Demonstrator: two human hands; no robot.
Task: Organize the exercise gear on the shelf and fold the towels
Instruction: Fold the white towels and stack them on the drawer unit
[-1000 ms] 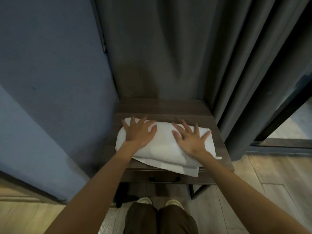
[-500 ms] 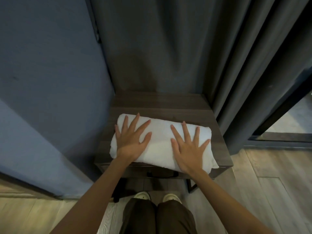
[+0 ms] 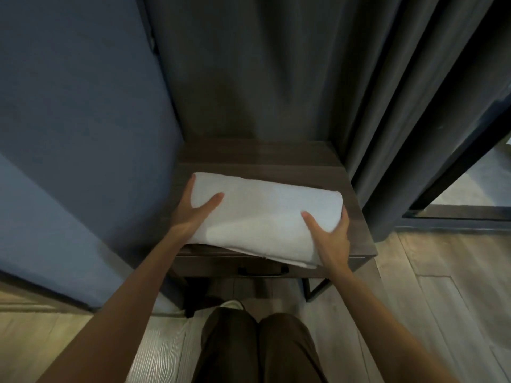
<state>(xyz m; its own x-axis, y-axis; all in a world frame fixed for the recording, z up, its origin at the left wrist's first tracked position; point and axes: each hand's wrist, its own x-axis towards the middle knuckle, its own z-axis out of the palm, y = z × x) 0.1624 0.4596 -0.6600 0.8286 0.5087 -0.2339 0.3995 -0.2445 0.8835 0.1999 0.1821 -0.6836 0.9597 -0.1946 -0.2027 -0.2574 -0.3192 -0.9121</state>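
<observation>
A folded white towel lies across the small dark wooden table, its near edge hanging a little over the table's front. My left hand grips the towel's left end, thumb on top and fingers wrapped round the side. At the right end my right hand holds the towel the same way, thumb on top, fingers round the edge.
A blue wall stands close on the left. Dark grey curtains hang behind and to the right of the table. A drawer handle shows under the table's front edge. Wood floor lies to the right; my knees are below.
Both hands lay flat on top of the towel before. They have slid outward to its two ends and now grip them, and the towel's near edge sits lifted slightly.
</observation>
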